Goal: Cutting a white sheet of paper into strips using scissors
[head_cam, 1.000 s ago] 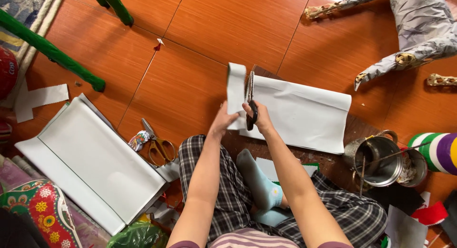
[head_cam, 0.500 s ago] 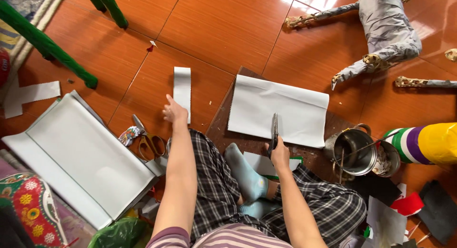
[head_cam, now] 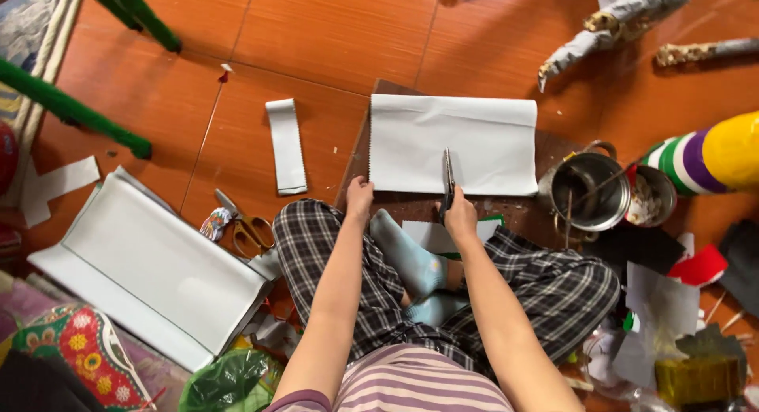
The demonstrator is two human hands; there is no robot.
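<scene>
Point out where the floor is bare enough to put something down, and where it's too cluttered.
Bare tiles lie beyond the white sheet, toward the top of the view, and between the cut strip and the green legs. It is crowded to the right, around the metal pot and paper scraps, and near the scissors.

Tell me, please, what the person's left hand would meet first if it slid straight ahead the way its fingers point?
The left hand rests at the near left corner of the white sheet. Going straight on, it would probably run along that sheet's left edge, over the dark board beneath, then reach bare orange floor.
</scene>
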